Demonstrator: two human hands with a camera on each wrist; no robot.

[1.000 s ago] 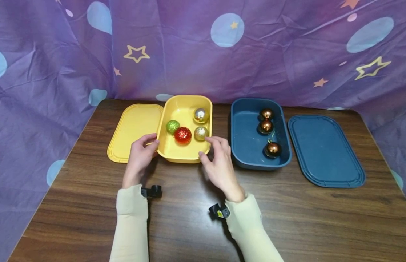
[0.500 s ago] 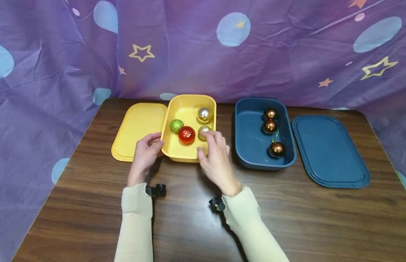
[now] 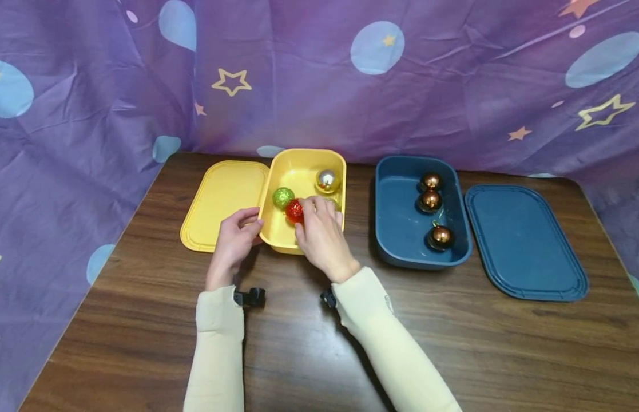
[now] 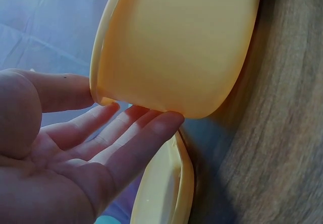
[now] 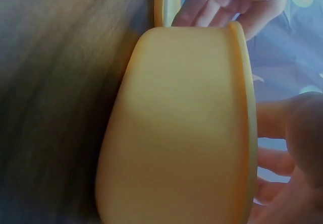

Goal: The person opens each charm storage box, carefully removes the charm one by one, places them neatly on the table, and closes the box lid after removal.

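Observation:
A yellow plastic box (image 3: 279, 234) holds a green glitter bauble (image 3: 284, 198), a red bauble (image 3: 294, 211), a shiny silver-gold bauble (image 3: 326, 181) and a gold one (image 3: 333, 202) mostly hidden by a hand. My left hand (image 3: 235, 237) holds the box's near left side; the left wrist view shows the thumb at the rim and the fingers against the outer wall. My right hand (image 3: 323, 234) reaches over the near rim into the box. Its thumb and index finger are at the red bauble and cover its right part; I cannot tell whether they grip it.
A yellow lid (image 3: 221, 206) lies flat left of the box. To the right stands a dark blue box (image 3: 396, 229) with three copper baubles (image 3: 440, 237) along its right side. Beyond it lies a blue lid (image 3: 527, 246). A purple patterned cloth (image 3: 309, 74) hangs behind the wooden table (image 3: 283, 355).
My right hand has left the box's near right corner and moved left, past the gold bauble, to the red one. The left hand stays at the box. The whole view has shifted slightly.

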